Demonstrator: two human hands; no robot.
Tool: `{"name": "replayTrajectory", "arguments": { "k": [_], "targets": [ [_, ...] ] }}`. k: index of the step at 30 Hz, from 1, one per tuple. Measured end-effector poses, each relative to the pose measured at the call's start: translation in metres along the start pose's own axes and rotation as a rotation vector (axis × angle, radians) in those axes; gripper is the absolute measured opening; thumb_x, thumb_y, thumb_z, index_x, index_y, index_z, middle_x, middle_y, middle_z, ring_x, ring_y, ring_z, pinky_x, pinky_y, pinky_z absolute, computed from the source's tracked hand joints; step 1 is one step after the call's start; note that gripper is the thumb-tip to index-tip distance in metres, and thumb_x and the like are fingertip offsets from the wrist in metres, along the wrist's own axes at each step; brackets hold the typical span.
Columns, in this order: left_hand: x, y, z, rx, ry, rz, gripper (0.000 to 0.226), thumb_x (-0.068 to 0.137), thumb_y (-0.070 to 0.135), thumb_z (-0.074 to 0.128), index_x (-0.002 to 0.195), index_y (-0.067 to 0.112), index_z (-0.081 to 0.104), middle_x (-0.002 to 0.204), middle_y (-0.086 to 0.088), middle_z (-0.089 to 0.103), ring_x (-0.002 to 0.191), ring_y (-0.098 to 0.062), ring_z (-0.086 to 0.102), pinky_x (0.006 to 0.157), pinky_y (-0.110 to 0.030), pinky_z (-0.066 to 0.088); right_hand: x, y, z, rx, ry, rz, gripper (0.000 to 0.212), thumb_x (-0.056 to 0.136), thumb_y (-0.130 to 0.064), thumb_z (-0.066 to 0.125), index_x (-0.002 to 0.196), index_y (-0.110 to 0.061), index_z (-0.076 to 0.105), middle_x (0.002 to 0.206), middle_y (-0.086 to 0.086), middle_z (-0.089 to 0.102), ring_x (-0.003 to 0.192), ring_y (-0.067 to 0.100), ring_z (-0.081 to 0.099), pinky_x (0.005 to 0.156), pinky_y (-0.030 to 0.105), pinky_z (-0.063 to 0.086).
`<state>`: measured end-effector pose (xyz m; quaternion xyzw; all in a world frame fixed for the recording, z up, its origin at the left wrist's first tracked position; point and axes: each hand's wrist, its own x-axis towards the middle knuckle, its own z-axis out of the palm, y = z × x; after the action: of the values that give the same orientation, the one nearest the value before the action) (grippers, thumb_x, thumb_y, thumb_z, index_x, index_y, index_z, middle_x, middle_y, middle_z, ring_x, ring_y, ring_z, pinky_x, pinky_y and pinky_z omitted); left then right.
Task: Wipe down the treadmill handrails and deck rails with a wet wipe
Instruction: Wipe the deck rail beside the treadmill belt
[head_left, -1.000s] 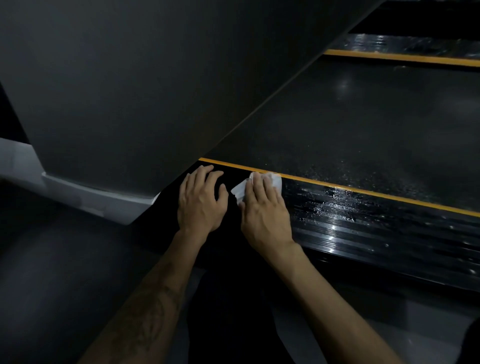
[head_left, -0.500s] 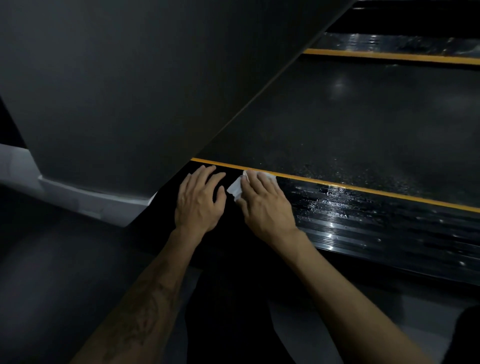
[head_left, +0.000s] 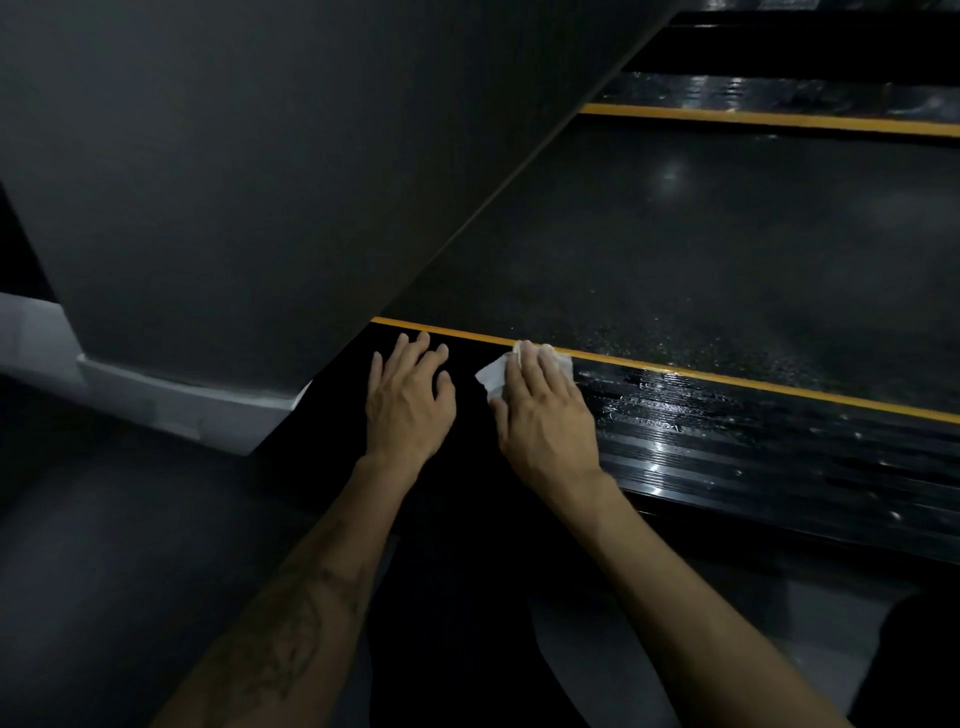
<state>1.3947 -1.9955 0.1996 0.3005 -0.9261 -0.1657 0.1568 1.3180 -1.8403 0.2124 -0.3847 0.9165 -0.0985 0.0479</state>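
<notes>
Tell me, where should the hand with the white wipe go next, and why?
Probably left along the ribbed black deck rail. The right hand presses the crumpled white wet wipe flat beside the orange stripe; the rail glistens wet to its right, while the stretch under the resting left hand looks dull.

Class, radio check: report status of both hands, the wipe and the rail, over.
Left hand flat on near deck rail, holding nothing. Right hand presses wet wipe to rail beside yellow stripe. Nothing in the way.
</notes>
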Motion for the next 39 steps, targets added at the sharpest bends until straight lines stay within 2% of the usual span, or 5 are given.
{"name": "replayTrajectory", "arguments": {
  "k": [7,10,16,35,39],
  "targets": [
    [-0.006,-0.002,0.000,0.054,0.037,0.121,0.041,0.103,0.026,0.052,0.143,0.022,0.060,0.156,-0.005,0.048,0.151,-0.024,0.035,0.125,-0.046,0.022,0.005,-0.002,-0.002,-0.007,-0.043,-0.131,0.063,0.110,-0.043,0.026,0.165,-0.014,0.013,0.173,0.004,0.006,0.159,0.021,0.000,0.129,0.039,0.001],
    [-0.006,-0.001,-0.001,0.054,0.049,0.146,0.040,0.102,0.026,0.054,0.142,0.022,0.061,0.154,-0.005,0.051,0.148,-0.024,0.039,0.123,-0.046,0.026,0.001,0.003,-0.003,-0.021,-0.017,-0.030,0.064,0.110,-0.043,0.020,0.164,-0.010,0.008,0.172,0.008,0.003,0.159,0.023,-0.003,0.129,0.039,0.002],
    [-0.006,-0.002,0.002,0.059,0.061,0.123,0.041,0.102,0.025,0.052,0.141,0.022,0.061,0.154,-0.002,0.050,0.148,-0.021,0.038,0.123,-0.045,0.026,-0.017,-0.010,0.004,0.006,0.011,-0.071,0.062,0.110,-0.042,0.026,0.163,-0.010,0.021,0.171,0.012,0.013,0.159,0.027,0.007,0.129,0.040,0.008],
    [-0.006,0.000,0.000,0.042,0.061,0.125,0.040,0.102,0.020,0.051,0.142,0.021,0.061,0.153,-0.002,0.051,0.148,-0.021,0.038,0.123,-0.046,0.026,-0.039,-0.012,0.000,-0.019,-0.025,-0.004,0.066,0.108,-0.042,0.014,0.163,-0.005,0.009,0.171,0.015,0.001,0.159,0.029,-0.005,0.130,0.041,0.003],
    [-0.005,-0.003,0.002,0.061,0.060,0.150,0.040,0.102,0.023,0.053,0.141,0.021,0.061,0.152,-0.004,0.051,0.147,-0.023,0.039,0.122,-0.049,0.029,-0.028,-0.010,-0.003,-0.002,-0.034,-0.128,0.064,0.110,-0.045,0.025,0.164,-0.013,0.016,0.173,0.007,0.006,0.159,0.023,0.001,0.129,0.038,0.005]
  ]
}}
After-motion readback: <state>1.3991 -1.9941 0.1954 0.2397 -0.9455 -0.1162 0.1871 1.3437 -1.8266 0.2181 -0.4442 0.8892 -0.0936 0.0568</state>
